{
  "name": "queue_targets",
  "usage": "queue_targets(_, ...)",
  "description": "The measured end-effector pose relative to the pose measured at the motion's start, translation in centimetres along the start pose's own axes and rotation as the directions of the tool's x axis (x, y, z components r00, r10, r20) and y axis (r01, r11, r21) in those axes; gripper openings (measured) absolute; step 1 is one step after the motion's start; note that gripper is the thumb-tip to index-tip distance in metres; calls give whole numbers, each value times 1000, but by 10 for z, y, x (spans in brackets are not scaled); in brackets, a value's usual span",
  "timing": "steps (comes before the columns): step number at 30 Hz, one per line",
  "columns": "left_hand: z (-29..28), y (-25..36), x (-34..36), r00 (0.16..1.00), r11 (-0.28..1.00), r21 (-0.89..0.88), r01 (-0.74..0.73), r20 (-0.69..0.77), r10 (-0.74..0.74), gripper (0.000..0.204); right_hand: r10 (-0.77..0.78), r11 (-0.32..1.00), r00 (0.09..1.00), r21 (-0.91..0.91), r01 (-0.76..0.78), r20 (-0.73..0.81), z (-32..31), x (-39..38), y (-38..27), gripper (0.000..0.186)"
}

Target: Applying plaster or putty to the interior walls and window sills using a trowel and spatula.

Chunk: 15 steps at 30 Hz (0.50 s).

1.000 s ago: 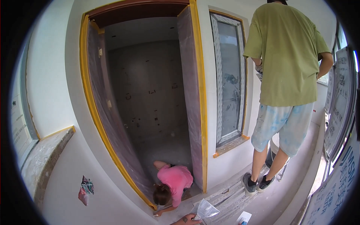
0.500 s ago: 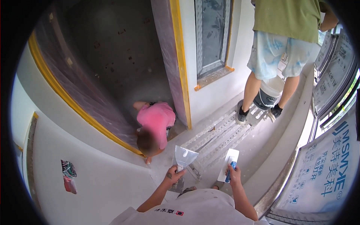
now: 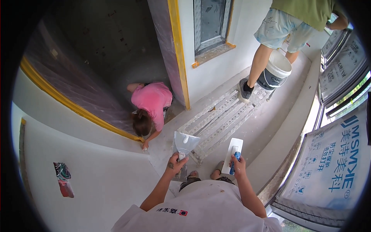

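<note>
The left hand (image 3: 177, 163) was closed around the handle of a wide scraper (image 3: 186, 142), its blade pointing away from the body, a dab of white filler on it. The right hand (image 3: 238, 164) gripped the blue handle of a white trowel (image 3: 233, 150) — held just above the plank (image 3: 216, 120) on the floor. Ahead, a person in pink (image 3: 150, 106) crouched at the yellow-taped doorway (image 3: 178, 54); another stood beside a bucket (image 3: 275, 71).
</note>
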<state>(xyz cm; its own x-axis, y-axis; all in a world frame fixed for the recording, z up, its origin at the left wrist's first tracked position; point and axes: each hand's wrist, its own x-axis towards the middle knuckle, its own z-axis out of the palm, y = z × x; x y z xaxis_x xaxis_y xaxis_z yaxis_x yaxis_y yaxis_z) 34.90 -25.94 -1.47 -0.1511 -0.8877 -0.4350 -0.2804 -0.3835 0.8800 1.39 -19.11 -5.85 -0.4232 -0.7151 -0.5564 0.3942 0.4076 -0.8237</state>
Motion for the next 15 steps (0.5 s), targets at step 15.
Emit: queue_targets(15,-24,62,18,770,723,267,-637,194,607,38,-131,916,991,387,106,37,52,-49,-87,41)
